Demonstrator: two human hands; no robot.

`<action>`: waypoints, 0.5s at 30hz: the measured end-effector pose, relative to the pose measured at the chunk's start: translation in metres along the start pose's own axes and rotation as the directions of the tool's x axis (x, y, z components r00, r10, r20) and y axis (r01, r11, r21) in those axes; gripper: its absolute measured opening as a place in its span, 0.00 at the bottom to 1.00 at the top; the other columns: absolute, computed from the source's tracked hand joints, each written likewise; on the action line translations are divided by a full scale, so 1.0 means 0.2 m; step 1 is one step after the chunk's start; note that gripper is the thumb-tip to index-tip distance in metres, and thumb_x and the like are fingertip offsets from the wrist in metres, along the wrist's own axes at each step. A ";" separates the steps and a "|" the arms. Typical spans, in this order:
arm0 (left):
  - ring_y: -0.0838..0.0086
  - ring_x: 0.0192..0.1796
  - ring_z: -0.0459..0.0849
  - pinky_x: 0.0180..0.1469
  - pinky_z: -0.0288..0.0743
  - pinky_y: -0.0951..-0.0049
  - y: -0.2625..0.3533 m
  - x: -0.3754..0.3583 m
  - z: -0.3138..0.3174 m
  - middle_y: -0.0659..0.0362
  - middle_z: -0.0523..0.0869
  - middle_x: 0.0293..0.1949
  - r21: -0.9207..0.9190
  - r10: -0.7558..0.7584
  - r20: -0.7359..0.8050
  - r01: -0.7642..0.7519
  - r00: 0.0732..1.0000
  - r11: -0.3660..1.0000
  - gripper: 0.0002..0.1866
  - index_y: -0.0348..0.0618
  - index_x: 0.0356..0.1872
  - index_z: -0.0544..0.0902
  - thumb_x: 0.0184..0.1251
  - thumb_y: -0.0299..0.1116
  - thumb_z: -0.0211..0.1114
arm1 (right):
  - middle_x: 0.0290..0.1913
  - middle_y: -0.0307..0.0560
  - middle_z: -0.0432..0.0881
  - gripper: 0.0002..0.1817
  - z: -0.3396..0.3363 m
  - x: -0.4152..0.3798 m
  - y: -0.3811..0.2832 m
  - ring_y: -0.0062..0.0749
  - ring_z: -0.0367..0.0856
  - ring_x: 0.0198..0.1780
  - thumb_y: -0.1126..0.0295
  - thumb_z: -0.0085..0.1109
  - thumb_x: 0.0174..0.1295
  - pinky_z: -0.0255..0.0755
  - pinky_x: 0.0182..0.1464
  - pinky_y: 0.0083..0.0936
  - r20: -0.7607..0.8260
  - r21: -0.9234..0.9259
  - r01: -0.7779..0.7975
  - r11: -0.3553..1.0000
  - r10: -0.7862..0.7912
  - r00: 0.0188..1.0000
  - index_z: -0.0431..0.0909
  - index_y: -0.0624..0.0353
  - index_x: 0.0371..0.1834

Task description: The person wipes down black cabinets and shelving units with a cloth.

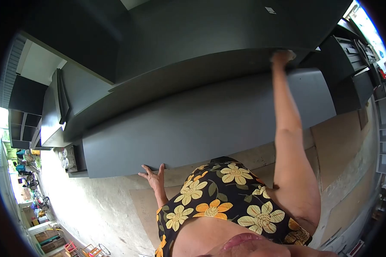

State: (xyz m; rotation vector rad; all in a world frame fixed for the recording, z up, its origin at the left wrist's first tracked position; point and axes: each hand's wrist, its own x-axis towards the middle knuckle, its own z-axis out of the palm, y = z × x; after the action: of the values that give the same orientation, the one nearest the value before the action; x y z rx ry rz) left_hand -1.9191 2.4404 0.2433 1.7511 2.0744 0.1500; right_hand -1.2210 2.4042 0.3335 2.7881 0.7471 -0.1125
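One spread left hand [155,179] likely steadies long, flat grey panel [193,126] at near edge; right hand [281,57] blurred, grip unclear.

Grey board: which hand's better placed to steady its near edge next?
Left, most likely: the left hand is already at the near edge of the grey board, while the right hand, blurred, is stretched up past its far edge in this view.

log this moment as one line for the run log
left hand: fingers spread at near edge of gray panel | right hand: blurred, by dark board, grip unclear
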 end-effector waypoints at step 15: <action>0.37 0.72 0.43 0.61 0.69 0.56 0.03 -0.01 -0.05 0.25 0.36 0.68 -0.016 -0.038 0.061 0.039 0.997 0.999 0.62 0.45 0.74 0.46 0.44 0.68 0.68 | 0.36 0.43 0.80 0.12 0.35 -0.59 -0.85 0.24 0.77 0.35 0.75 0.42 0.66 0.72 0.39 0.22 -0.199 0.758 0.384 -0.528 0.373 0.906 0.75 0.61 0.46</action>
State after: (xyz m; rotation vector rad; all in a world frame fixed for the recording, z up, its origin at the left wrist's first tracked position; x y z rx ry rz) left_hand -1.9171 2.4410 0.2551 1.6838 2.0563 0.1011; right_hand -1.4089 2.4712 0.2440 5.0112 1.0404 -0.3252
